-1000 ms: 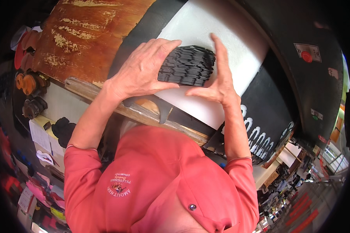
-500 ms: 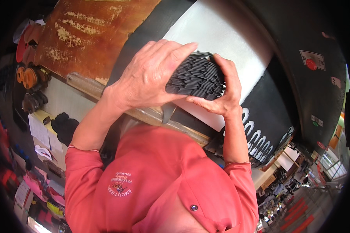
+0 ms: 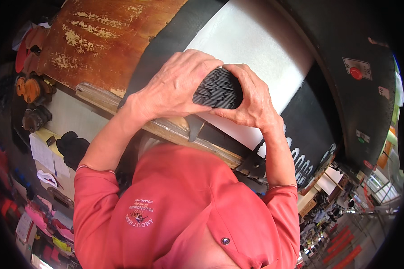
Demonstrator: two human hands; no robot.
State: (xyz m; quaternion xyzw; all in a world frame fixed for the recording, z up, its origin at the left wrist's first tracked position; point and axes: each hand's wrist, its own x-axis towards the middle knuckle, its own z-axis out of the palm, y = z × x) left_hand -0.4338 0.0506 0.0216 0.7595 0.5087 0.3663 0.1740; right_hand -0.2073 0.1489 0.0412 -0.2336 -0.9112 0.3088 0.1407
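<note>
Between my two hands is a thick stack of thin black pieces point(image 3: 218, 88), their edges showing as many dark layers. My left hand point(image 3: 177, 85) wraps the stack's left side, thumb low and fingers over the top. From the right, my right hand point(image 3: 252, 96) curls around the other side, with its thumb under the front edge. The fingertips of both hands nearly meet above the stack. Below it lies a white sheet point(image 3: 256, 40) on the black work surface. What the pieces are exactly, I cannot tell.
A worn brown board point(image 3: 98, 40) lies at the left, beside a wooden edge strip point(image 3: 94, 98). White looped shapes point(image 3: 300, 161) stand out on the black surface at right. A dark machine body with a red button point(image 3: 356, 73) rises at far right. Papers point(image 3: 42, 150) lie lower left.
My right hand has moved left and closed further around the stack. Less of the black layers shows, and they sit more evenly pressed together. My left hand has barely shifted.
</note>
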